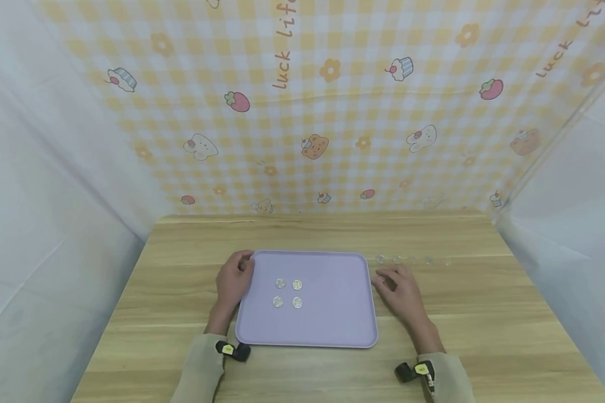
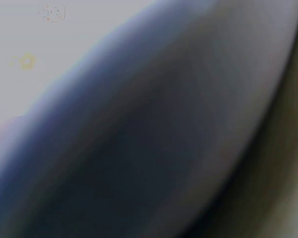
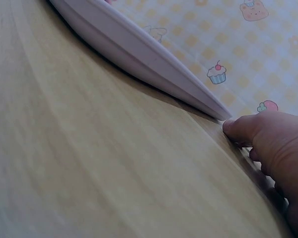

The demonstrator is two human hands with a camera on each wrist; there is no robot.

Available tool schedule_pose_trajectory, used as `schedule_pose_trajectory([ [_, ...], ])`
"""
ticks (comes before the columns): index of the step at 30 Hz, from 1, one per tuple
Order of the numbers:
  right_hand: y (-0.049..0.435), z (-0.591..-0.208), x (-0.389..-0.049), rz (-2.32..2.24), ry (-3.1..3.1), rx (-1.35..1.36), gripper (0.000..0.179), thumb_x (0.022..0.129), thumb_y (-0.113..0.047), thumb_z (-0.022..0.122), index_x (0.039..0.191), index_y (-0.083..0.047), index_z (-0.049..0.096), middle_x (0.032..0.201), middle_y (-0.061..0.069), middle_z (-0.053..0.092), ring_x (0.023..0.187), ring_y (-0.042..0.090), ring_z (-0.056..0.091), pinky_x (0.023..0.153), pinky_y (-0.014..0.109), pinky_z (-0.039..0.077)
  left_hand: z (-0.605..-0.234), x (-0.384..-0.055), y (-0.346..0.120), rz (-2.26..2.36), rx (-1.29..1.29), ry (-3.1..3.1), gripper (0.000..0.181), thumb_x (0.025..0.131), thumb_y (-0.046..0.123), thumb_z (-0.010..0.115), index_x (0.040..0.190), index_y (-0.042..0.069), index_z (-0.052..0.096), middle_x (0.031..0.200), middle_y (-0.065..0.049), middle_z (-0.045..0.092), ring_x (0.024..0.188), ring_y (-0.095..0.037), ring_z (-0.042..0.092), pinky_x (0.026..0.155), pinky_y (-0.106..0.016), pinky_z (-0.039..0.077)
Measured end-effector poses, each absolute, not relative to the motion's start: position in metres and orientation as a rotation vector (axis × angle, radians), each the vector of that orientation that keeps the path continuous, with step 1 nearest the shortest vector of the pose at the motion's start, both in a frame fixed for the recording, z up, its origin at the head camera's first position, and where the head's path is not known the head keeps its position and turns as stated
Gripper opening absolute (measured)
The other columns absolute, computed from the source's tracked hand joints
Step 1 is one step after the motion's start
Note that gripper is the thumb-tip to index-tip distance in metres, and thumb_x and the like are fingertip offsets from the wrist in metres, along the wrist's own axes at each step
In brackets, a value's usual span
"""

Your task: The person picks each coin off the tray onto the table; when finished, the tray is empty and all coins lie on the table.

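A lilac tray [image 1: 333, 313] lies on the wooden table, and several small shiny round discs [image 1: 297, 285] with a ray pattern sit on its left half. At the tray's upper left corner my left hand [image 1: 234, 280] holds the rim with thumb and curved fingers. Beyond the tray's right edge, my right hand [image 1: 402, 294] pinches a small clear disc [image 1: 381, 278] between thumb and forefinger, low over the table. In the right wrist view, the right thumb [image 3: 246, 130] is close to the tray's end, and other fingers are partly hidden. The left wrist view is mostly blurred tray.
Several more clear discs [image 1: 397, 259] lie in a row on the table [image 1: 484, 313], just past the right hand. A yellow checked cloth [image 1: 353, 112] with cartoon prints hangs behind the table. White sheets [image 1: 40, 196] stand at both sides.
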State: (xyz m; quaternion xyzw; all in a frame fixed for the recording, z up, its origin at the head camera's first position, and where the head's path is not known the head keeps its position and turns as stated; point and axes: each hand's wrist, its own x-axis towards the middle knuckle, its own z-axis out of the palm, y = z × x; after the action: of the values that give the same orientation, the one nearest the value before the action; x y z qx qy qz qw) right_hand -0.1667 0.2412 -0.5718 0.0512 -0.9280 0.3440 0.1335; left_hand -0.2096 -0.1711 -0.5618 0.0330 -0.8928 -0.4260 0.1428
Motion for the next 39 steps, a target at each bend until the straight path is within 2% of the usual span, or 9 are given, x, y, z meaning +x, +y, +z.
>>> schedule_pose_trajectory([
  [13, 0.2400, -0.5698, -0.1655, 0.983, -2.666, 0.154, 0.026, 0.085, -0.024, 0.079, 0.106, -0.010, 0.074, 0.106, 0.006, 0.065, 0.102, 0.022, 0.054, 0.087, 0.042, 0.043, -0.5613, -0.2097, -0.1712, -1.250, 0.086, -2.561, 0.023, 0.096, 0.020, 0.063, 0.116, 0.011, 0.070, 0.072, -0.003, 0.062, 0.057, -0.013, 0.051, 0.050, -0.026, 0.041],
  [25, 0.2405, -0.5688, -0.1650, 1.058, -2.645, 0.118, 0.027, 0.088, -0.028, 0.077, 0.107, -0.010, 0.072, 0.109, 0.006, 0.065, 0.106, 0.023, 0.055, 0.090, 0.043, 0.042, -0.5609, -0.2088, -0.1707, -1.253, 0.108, -2.575, 0.023, 0.097, 0.022, 0.062, 0.117, 0.013, 0.070, 0.074, -0.004, 0.062, 0.059, -0.015, 0.051, 0.052, -0.027, 0.041],
  [31, 0.2417, -0.5703, -0.1653, 1.144, -2.583, 0.098, 0.023, 0.090, -0.022, 0.075, 0.108, -0.010, 0.071, 0.110, 0.006, 0.065, 0.105, 0.018, 0.053, 0.092, 0.036, 0.042, -0.5607, -0.2088, -0.1707, -1.257, 0.100, -2.566, 0.023, 0.096, 0.021, 0.062, 0.116, 0.012, 0.070, 0.073, -0.005, 0.062, 0.059, -0.016, 0.052, 0.053, -0.028, 0.041],
  [39, 0.2408, -0.5684, -0.1660, 1.215, -2.466, 0.106, 0.019, 0.086, -0.013, 0.077, 0.104, -0.007, 0.072, 0.106, 0.009, 0.067, 0.104, 0.018, 0.054, 0.095, 0.028, 0.038, -0.5626, -0.2091, -0.1716, -1.252, 0.110, -2.569, 0.023, 0.096, 0.021, 0.062, 0.116, 0.013, 0.070, 0.075, -0.004, 0.063, 0.060, -0.014, 0.053, 0.053, -0.027, 0.043],
])
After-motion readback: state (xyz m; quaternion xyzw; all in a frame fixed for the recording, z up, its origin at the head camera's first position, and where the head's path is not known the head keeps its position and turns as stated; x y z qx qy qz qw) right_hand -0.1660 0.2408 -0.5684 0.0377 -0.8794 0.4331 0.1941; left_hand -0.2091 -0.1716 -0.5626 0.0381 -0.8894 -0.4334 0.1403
